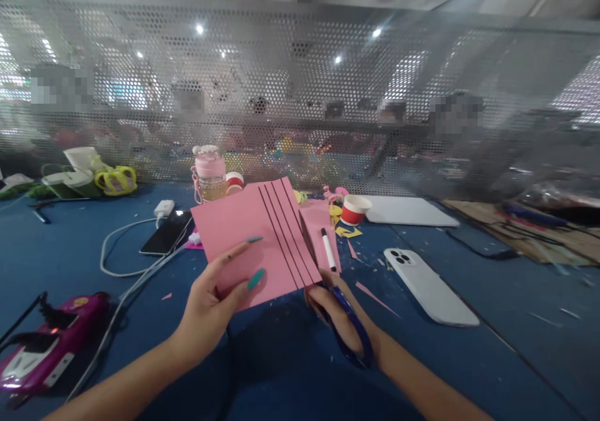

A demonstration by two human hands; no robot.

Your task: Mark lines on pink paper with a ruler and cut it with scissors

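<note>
My left hand (213,296) grips a pink sheet of paper (239,227) near its lower left, thumb and one finger on the front face. Several dark parallel lines run down the sheet's right part. My right hand (340,315) holds blue-handled scissors (354,327), with fingers through the loops. The blades lie along the sheet's right edge, partly hidden behind it; whether they are apart cannot be made out. Beyond the scissors, a white marker (328,250) with a black cap rests on another pink paper piece (319,212).
A white phone (429,287) lies at right, near a paper cup (355,210) and a closed white laptop (410,211). At left are a pink-lidded bottle (209,174), a dark phone (167,232) with cables and a purple glue gun (54,346). Paper scraps (375,297) litter the blue table.
</note>
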